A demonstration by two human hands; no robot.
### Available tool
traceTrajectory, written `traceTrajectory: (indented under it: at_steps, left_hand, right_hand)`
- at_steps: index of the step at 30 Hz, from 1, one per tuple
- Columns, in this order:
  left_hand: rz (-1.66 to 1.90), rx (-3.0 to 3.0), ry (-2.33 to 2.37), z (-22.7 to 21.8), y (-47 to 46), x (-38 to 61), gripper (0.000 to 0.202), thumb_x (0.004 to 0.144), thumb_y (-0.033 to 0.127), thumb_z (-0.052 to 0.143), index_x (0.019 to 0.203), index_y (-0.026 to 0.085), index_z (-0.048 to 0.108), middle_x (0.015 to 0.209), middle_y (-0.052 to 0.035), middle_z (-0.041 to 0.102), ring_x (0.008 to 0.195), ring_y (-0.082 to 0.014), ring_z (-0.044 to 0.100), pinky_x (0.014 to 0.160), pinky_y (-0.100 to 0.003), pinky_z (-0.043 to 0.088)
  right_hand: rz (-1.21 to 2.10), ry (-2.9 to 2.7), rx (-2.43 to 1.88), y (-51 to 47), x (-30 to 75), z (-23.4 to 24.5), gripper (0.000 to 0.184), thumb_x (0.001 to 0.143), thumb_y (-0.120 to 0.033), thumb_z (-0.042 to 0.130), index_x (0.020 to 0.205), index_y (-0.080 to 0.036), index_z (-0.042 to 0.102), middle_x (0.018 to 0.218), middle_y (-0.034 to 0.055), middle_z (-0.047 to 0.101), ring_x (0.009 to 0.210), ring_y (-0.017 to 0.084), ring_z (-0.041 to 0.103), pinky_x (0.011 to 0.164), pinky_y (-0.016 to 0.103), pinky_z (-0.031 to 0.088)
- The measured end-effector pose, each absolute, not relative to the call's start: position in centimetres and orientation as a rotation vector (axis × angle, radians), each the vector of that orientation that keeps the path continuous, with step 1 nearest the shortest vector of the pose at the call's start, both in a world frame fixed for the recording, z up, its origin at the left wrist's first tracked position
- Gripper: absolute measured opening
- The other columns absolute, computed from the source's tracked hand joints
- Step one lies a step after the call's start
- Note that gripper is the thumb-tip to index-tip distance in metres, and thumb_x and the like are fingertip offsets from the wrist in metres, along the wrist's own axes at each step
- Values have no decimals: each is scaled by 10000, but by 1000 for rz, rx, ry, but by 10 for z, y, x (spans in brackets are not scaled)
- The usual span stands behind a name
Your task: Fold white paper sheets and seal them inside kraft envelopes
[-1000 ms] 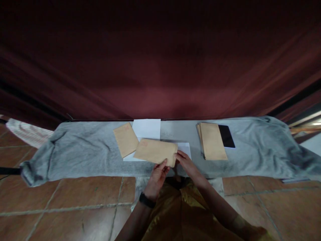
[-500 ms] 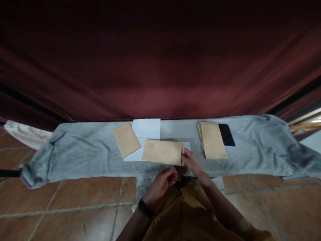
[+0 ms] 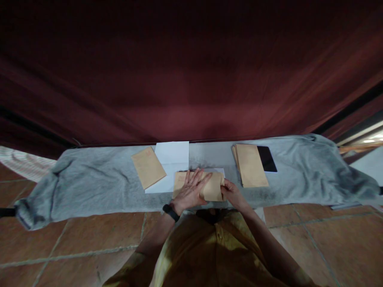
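We work on a grey cloth (image 3: 89,183) spread over a terracotta tile floor (image 3: 74,239), with a dark red curtain (image 3: 191,79) closing off its far edge. Our left hand (image 3: 191,191) lies flat, fingers spread, on the brown envelope (image 3: 214,190) at the cloth's near edge, and our right hand (image 3: 233,193) is closed on the envelope's right end. White paper sheets (image 3: 172,153) lie under and behind it, and a second envelope (image 3: 148,167) lies tilted on their left. To the right, apart from our hands, an envelope stack (image 3: 250,165) overlaps a black phone (image 3: 266,158). The cloth's left stretch is bare and rumpled, and bare tiles run on both sides of us. Faint reddish print marks the envelopes' corners, too small to read.
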State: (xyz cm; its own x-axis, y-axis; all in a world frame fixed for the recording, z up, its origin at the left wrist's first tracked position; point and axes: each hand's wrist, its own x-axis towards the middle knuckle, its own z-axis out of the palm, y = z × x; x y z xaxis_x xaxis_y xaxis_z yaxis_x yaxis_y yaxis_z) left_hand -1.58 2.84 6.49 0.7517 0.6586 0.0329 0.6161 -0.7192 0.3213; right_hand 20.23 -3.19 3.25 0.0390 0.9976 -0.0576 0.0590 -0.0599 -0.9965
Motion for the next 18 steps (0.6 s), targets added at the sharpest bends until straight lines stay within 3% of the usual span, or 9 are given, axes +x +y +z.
traceTrajectory:
  at_steps: [5,10,13,15,18]
  left_hand:
    - [282,2686,983,68,24,-16,1053,733,408,796,1600,271,215,1616,-162,298,1527,-365,188,1229,-612,-8]
    - [299,2636,1030,61,17,-16,1091,743,432,772,1613,239,143,1608,-167,310,1509,-356,238,1235,-602,27]
    - [294,2652,1031,55,15,-14,1108,737,443,779,1613,225,137,1616,-180,290,1514,-359,222,1233,-606,29]
    - [298,2663,1022,53,15,-12,1090,748,448,774,1612,227,147,1617,-177,292,1517,-362,212,1233,-609,21]
    - [307,2656,1012,53,14,-10,1047,775,445,757,1610,236,161,1620,-164,293,1519,-359,208,1235,-606,19]
  right_hand:
    - [1124,-1164,-1427,-33,206,22,247,787,-401,559,954,-259,673,900,7,726,884,226,666,820,351,550]
    - [985,-1175,-1560,-38,208,12,336,846,-407,522,1124,-229,590,832,29,688,723,209,652,656,317,536]
    - [579,-1411,-1813,-45,210,16,302,904,-350,520,1160,-199,576,953,92,683,849,248,654,744,360,528]
    - [303,-1606,-1950,-49,211,22,203,933,-297,515,1076,-193,615,971,119,670,911,274,633,816,396,506]
    - [171,-1870,-1944,-53,212,33,204,973,-233,465,965,-208,668,927,111,662,904,268,614,860,402,482]
